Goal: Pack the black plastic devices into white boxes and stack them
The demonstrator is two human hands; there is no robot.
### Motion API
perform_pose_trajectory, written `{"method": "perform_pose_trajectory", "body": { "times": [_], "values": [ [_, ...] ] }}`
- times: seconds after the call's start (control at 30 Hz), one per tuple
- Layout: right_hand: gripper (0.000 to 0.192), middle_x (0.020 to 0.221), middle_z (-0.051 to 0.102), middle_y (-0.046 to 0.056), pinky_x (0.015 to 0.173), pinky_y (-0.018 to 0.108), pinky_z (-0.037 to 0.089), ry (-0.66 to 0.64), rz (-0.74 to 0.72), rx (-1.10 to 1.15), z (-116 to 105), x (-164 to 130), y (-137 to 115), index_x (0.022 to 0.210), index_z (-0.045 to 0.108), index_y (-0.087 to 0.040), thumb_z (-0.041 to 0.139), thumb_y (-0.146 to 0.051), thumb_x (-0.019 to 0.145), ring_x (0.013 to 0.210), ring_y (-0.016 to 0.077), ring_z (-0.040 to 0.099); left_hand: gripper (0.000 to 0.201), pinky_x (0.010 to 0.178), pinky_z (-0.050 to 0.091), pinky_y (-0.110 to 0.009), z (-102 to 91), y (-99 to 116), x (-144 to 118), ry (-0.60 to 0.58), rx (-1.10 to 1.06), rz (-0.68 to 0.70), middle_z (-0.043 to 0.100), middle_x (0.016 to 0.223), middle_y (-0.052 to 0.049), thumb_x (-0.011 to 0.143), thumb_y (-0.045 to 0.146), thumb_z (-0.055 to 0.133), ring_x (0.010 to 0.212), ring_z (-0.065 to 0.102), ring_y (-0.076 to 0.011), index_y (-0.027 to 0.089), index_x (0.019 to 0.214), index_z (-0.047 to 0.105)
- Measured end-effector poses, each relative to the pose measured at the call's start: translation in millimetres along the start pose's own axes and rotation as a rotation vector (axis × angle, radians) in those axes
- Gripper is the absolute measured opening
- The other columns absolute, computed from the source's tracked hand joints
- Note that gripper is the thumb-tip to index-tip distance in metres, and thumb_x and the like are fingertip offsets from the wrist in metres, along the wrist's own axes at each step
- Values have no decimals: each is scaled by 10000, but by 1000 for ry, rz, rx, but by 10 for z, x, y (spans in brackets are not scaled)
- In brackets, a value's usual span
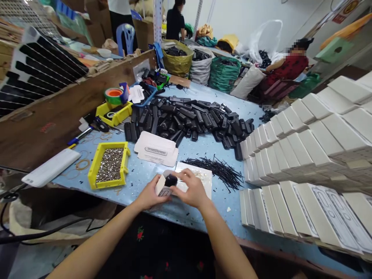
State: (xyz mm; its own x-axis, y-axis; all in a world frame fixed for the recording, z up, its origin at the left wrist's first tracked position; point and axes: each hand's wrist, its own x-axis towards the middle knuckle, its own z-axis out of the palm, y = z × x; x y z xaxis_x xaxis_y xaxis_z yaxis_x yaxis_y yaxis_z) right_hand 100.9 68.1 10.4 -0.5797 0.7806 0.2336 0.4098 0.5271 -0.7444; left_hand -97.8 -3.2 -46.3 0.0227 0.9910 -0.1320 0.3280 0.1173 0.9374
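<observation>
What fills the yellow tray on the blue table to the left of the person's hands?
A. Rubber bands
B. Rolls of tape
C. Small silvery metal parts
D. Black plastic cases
C. The yellow tray holds a heap of small silvery metal parts; the black plastic parts lie loose in a pile further back on the table, and the left hand and right hand hold a small white box.
</observation>
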Motion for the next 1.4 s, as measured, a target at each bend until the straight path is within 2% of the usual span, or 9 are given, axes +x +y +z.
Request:
{"method": "perform_pose_trajectory", "body": {
  "times": [0.13,0.23,0.37,0.63,0.8,0.93,1.13,1.3,1.4],
  "values": [
    [320,1071,584,4,672,119,360,-132,55,-47,147,76,-227,1015,663,-229,694,-387,738,805,36,508,787,941,464,-405,-31,61,-79,-170,96,27,615,1226,-99,652,376,764,1095,604,-287,213,1321,384],
    [277,979,596,-3,666,107,358,-147,164,58,102,54,-190,953,641,-184,706,-308,715,833,41,514,834,867,482,-422,12,120,-194,-94,303,-36,604,1240,-149,673,335,729,1062,627,-332,198,1377,303],
    [274,960,606,-10,551,115,316,-29,340,154,-29,-6,-162,930,636,-166,705,-321,715,630,-1,409,591,763,491,-354,19,167,-279,-88,437,10,662,1076,-98,746,247,583,938,674,-291,217,1303,389],
    [322,1160,557,59,661,167,438,131,15,88,73,-133,-210,919,720,-198,640,-483,793,722,19,496,641,668,504,-260,48,283,-138,-8,201,107,664,1004,-32,696,236,623,784,663,-180,212,1285,372],
    [488,999,521,74,641,153,449,383,218,411,-39,-127,-167,1063,670,-155,305,-464,965,721,14,490,639,896,501,-305,123,149,-51,44,240,229,618,1210,-82,718,270,643,1063,626,-213,198,1310,414],
    [360,907,571,51,786,147,480,375,223,360,96,-123,-210,1021,687,-163,463,-429,927,875,38,556,773,1008,461,-345,186,62,-27,33,302,236,526,1388,-102,729,279,631,1234,546,-251,203,1437,330],
    [260,870,641,28,764,151,515,521,137,176,406,-252,-54,1041,656,-159,593,-341,865,796,35,610,855,872,534,-354,199,123,-49,1,383,145,561,1359,-114,739,318,621,1097,642,-273,214,1490,225],
    [231,900,649,39,920,268,474,314,1,-128,296,-283,14,788,702,-186,628,-400,831,922,96,566,797,766,557,-355,204,81,-68,53,338,136,632,1227,-136,744,322,615,913,700,-256,181,1447,269],
    [340,1118,601,59,1009,316,457,272,118,60,329,-286,34,974,708,-213,612,-499,817,1069,125,543,544,840,539,-354,208,43,-49,110,306,223,616,1225,-124,751,302,598,1034,658,-248,193,1263,453]
  ]
}}
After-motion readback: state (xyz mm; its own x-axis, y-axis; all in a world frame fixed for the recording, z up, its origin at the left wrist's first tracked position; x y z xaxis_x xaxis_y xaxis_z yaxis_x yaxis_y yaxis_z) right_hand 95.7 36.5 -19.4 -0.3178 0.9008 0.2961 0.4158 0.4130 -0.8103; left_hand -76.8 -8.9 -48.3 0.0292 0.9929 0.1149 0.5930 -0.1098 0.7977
